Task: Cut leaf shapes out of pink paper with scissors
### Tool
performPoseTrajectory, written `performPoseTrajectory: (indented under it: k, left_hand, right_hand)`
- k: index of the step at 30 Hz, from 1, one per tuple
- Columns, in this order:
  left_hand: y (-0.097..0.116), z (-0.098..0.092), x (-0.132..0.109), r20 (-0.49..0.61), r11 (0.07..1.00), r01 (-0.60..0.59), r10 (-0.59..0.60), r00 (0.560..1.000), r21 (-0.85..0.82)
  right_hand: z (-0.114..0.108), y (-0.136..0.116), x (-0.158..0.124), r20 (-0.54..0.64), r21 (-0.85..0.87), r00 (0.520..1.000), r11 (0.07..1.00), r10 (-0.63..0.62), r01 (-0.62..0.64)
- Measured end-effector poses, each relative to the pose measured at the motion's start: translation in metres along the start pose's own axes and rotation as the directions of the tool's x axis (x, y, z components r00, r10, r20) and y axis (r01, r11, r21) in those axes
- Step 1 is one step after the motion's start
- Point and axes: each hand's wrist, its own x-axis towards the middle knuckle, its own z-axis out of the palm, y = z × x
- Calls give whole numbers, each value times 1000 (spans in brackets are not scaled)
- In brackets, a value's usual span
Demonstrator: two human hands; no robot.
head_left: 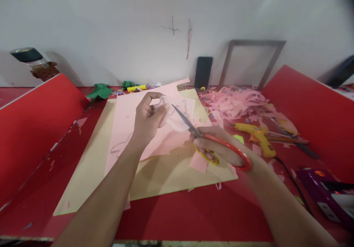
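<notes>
My left hand (151, 117) pinches a small piece of pale pink paper (177, 121) with a wavy pencil outline on it, held up above the work surface. In my right hand (215, 143) is a pair of scissors (193, 129) with one red and one yellow handle loop. Their blades lie across the drawn paper, pointing up and left toward my left fingers. Whether the blades are parted is hard to tell. Beneath both hands, a larger pink sheet (124, 114) with another pencil outline rests on a cream sheet (149, 184).
Right of the sheets lie a heap of pink paper strips (235, 101), a yellow glue gun (256, 134) and a purple power strip (323, 191). A dark phone (203, 72) and a frame (257, 43) lean on the wall. Green paper (99, 91) lies back left, near a jar (38, 64).
</notes>
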Motion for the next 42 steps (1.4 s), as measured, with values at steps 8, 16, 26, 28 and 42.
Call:
performPoseTrajectory:
  k: [8,16,26,28,42]
  left_hand:
    - [-3,-2,4,-4,995,-66,65,998,-74]
    - [-6,-3,2,-55,996,-53,49,997,-76]
    - [-16,1,-4,-60,998,14,-10,998,62]
    - [-18,6,-6,-20,998,41,-40,999,47]
    - [-25,19,-17,131,997,8,-18,991,77]
  right_hand:
    - [8,1,9,-47,135,998,990,47,-41]
    - [16,4,7,-127,208,991,978,44,-17]
    - [28,24,22,-354,242,928,947,-116,211]
    - [28,28,24,-385,239,912,939,-144,248]
    - [31,34,26,-479,81,844,946,-239,314]
